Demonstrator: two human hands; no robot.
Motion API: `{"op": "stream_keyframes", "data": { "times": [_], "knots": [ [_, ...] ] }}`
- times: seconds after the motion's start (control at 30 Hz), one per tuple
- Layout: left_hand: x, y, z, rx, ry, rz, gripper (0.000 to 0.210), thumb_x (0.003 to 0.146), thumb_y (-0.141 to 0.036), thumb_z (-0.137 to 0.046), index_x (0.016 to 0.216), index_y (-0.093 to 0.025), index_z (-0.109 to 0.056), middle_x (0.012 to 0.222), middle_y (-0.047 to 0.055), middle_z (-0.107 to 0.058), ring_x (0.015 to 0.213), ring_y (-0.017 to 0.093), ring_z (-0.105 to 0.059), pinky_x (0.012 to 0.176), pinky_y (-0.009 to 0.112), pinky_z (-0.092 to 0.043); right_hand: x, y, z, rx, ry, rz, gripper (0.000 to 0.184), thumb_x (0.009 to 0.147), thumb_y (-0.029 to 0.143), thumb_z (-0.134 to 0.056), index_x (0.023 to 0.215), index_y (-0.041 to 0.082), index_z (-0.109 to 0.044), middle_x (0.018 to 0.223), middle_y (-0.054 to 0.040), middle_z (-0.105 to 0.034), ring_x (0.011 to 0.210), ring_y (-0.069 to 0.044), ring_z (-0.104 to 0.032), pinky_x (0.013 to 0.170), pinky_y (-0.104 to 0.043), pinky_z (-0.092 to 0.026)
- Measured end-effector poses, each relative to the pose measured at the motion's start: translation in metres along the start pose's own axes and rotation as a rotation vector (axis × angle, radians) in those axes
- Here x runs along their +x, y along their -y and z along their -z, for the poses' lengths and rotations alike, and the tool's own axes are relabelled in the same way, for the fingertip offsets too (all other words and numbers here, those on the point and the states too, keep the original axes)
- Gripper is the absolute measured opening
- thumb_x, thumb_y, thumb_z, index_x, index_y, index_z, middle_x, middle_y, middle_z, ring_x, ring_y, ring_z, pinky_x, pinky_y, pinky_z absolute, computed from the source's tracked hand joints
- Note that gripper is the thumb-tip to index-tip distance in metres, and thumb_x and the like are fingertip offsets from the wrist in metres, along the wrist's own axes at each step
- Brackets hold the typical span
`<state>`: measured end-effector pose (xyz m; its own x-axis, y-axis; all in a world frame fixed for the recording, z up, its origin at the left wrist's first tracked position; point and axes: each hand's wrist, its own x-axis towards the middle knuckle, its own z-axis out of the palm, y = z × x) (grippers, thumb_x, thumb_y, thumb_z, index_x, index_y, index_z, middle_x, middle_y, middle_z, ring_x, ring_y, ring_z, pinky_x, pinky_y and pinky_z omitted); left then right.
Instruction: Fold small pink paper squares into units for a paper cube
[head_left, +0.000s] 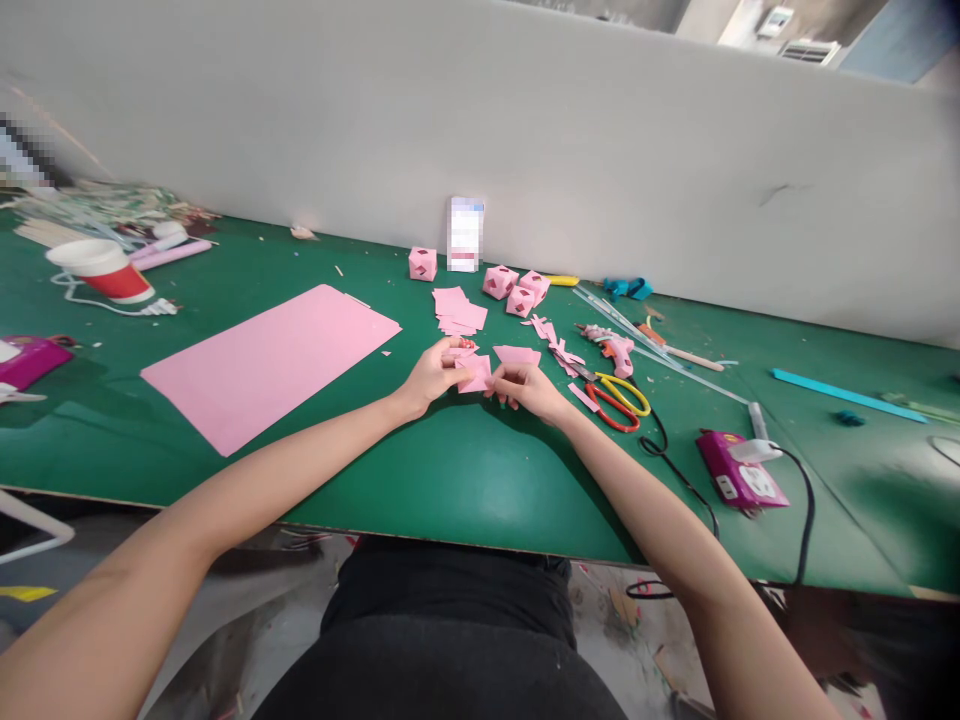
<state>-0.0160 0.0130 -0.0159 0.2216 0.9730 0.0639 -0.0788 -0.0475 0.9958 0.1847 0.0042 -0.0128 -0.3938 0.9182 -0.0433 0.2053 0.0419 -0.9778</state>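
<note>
My left hand (429, 378) grips a small square of pink paper (475, 373) between thumb and fingers. At the paper's right edge, the curled fingers of my right hand (531, 388) pinch it. Just behind that hand lies another pink paper piece (517, 355). Farther back is a loose pile of pink paper squares (459, 310). Folded pink paper cubes with diamond-shaped holes stand beyond, one cube (423, 264) on the left and a group of cubes (517, 290) on the right.
A large pink sheet (270, 368) lies left. To the right are paper strips (559, 345), scissors (616, 400), a pink glue gun (619, 354) and a purple power box (739, 470) with a black cable. A phone (465, 235) leans against the wall; a paper cup (105, 270) stands far left.
</note>
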Motion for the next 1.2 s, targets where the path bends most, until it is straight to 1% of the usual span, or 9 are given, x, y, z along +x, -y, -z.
{"op": "stream_keyframes", "data": {
  "times": [0.13, 0.2, 0.4, 0.53, 0.7, 0.9, 0.97, 1.07, 1.2],
  "knots": [
    [0.000, 0.000, 0.001, 0.010, -0.027, 0.002, 0.055, 0.064, -0.021, -0.077, 0.115, -0.014, -0.058, 0.092, 0.005, -0.072, 0.082, 0.018, -0.068, 0.076, 0.030, -0.053, -0.001, 0.000, -0.003, -0.016, -0.034, 0.021, 0.046, 0.072, 0.062, -0.077, 0.076, 0.017, -0.067, 0.067, -0.0019, -0.068, 0.052, -0.009, -0.052, 0.040, -0.019, -0.040],
    [0.001, 0.001, 0.001, 0.016, -0.016, 0.001, 0.057, 0.065, -0.023, -0.078, 0.117, -0.014, -0.057, 0.091, 0.005, -0.073, 0.083, 0.019, -0.069, 0.078, 0.031, -0.054, -0.001, 0.000, -0.004, -0.005, -0.054, 0.028, 0.048, 0.072, 0.063, -0.076, 0.080, 0.017, -0.067, 0.062, 0.0003, -0.063, 0.051, -0.009, -0.052, 0.040, -0.019, -0.041],
    [0.002, 0.009, 0.001, 0.028, 0.031, -0.060, 0.061, 0.064, -0.023, -0.083, 0.118, -0.014, -0.056, 0.109, 0.010, -0.072, 0.099, 0.023, -0.070, 0.087, 0.035, -0.054, -0.001, -0.003, -0.004, -0.007, -0.101, 0.053, 0.050, 0.071, 0.065, -0.077, 0.075, 0.018, -0.060, 0.056, 0.0036, -0.056, 0.046, -0.008, -0.047, 0.038, -0.019, -0.036],
    [0.001, 0.010, 0.001, 0.037, 0.043, -0.068, 0.059, 0.066, -0.025, -0.084, 0.117, -0.015, -0.057, 0.110, 0.011, -0.071, 0.099, 0.023, -0.070, 0.089, 0.036, -0.055, -0.002, -0.002, -0.006, -0.038, -0.112, 0.039, 0.052, 0.071, 0.068, -0.076, 0.075, 0.018, -0.061, 0.055, 0.0037, -0.055, 0.043, -0.007, -0.044, 0.036, -0.019, -0.033],
    [0.001, 0.009, 0.003, 0.053, 0.002, -0.025, 0.065, 0.067, -0.027, -0.085, 0.123, -0.015, -0.055, 0.107, 0.010, -0.072, 0.098, 0.023, -0.070, 0.089, 0.037, -0.055, -0.003, 0.002, -0.008, -0.022, -0.138, 0.017, 0.052, 0.069, 0.067, -0.077, 0.081, 0.018, -0.064, 0.056, 0.0034, -0.056, 0.044, -0.007, -0.045, 0.035, -0.019, -0.031],
    [0.003, 0.013, 0.002, 0.046, 0.018, -0.062, 0.067, 0.063, -0.026, -0.088, 0.121, -0.017, -0.056, 0.121, 0.013, -0.068, 0.109, 0.026, -0.067, 0.093, 0.038, -0.054, -0.003, -0.001, -0.007, -0.011, -0.190, 0.023, 0.051, 0.067, 0.067, -0.078, 0.076, 0.019, -0.062, 0.055, 0.0035, -0.054, 0.044, -0.008, -0.045, 0.036, -0.020, -0.030],
    [0.003, 0.013, 0.001, 0.050, 0.024, -0.073, 0.065, 0.064, -0.027, -0.087, 0.120, -0.017, -0.056, 0.114, 0.011, -0.070, 0.106, 0.025, -0.068, 0.094, 0.038, -0.053, -0.001, -0.003, -0.007, -0.026, -0.182, 0.026, 0.052, 0.067, 0.067, -0.078, 0.075, 0.018, -0.063, 0.055, 0.0031, -0.055, 0.046, -0.009, -0.045, 0.039, -0.021, -0.031],
    [0.002, 0.010, 0.000, 0.041, 0.037, -0.058, 0.063, 0.067, -0.028, -0.086, 0.120, -0.016, -0.054, 0.095, 0.005, -0.071, 0.094, 0.020, -0.069, 0.093, 0.037, -0.053, 0.001, -0.004, -0.008, -0.061, -0.137, 0.033, 0.051, 0.066, 0.066, -0.079, 0.073, 0.018, -0.064, 0.058, 0.0013, -0.058, 0.049, -0.009, -0.048, 0.043, -0.023, -0.035],
    [0.000, 0.004, -0.001, 0.013, 0.020, -0.022, 0.060, 0.069, -0.026, -0.085, 0.119, -0.016, -0.055, 0.080, -0.001, -0.068, 0.081, 0.016, -0.068, 0.086, 0.034, -0.054, 0.003, -0.001, -0.010, -0.088, -0.094, 0.021, 0.047, 0.068, 0.062, -0.079, 0.074, 0.017, -0.066, 0.063, -0.0003, -0.063, 0.051, -0.010, -0.050, 0.044, -0.023, -0.037]
  ]
}}
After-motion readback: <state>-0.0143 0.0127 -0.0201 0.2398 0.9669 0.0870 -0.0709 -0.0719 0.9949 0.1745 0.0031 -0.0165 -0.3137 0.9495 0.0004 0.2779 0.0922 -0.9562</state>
